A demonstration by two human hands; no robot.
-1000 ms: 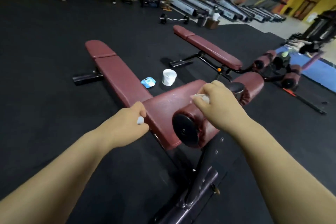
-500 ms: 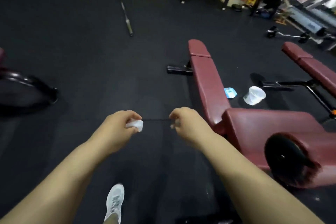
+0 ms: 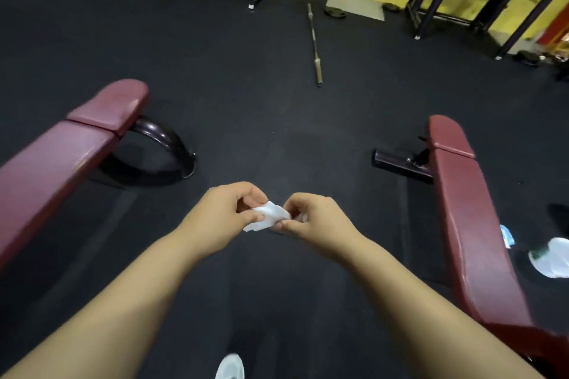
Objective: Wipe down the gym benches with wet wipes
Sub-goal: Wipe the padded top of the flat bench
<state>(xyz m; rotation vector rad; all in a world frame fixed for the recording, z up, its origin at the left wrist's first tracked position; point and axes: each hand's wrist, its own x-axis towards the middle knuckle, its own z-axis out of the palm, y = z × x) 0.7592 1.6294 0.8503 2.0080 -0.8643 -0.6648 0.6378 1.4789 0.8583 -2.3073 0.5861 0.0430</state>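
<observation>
Hands now together on wipe (image 3: 267, 215)

From where I sat, the wipe (image 3: 268, 216) looked like thin white cloth or paper, soft and crumpled. Both benches, left (image 3: 61, 157) and right (image 3: 468, 224), had maroon vinyl-looking padding, smooth with a dull sheen. The floor (image 3: 246, 86) was matt black, rubbery and faintly grainy. The barbell (image 3: 314, 43) read as bare metal, and the bench frame (image 3: 397, 163) was glossy dark-painted metal.

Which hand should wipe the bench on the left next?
Probably the left hand. It's nearer the left bench and already pinches the wipe. The right hand pinches it too, but sits farther away.
</observation>
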